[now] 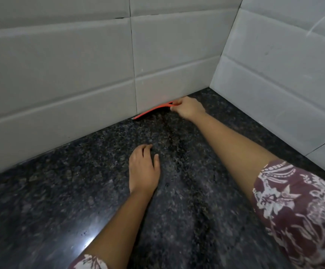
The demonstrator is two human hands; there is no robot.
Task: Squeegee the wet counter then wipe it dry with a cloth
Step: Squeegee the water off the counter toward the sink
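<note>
A dark speckled granite counter (pixel 60 191) fills the lower view and looks glossy, with a wetter, darker streak down its middle. My right hand (pixel 189 108) reaches to the back, near the corner of the walls, and grips the handle of a red squeegee (pixel 152 111). The squeegee's blade lies along the joint between counter and back wall. My left hand (pixel 143 169) rests flat on the counter in the middle, fingers slightly spread, holding nothing. No cloth is in view.
Grey tiled walls (pixel 70 74) rise behind the counter and on the right (pixel 284 74), meeting in a corner at the back right. A light glare (pixel 88 240) shines on the counter near the front.
</note>
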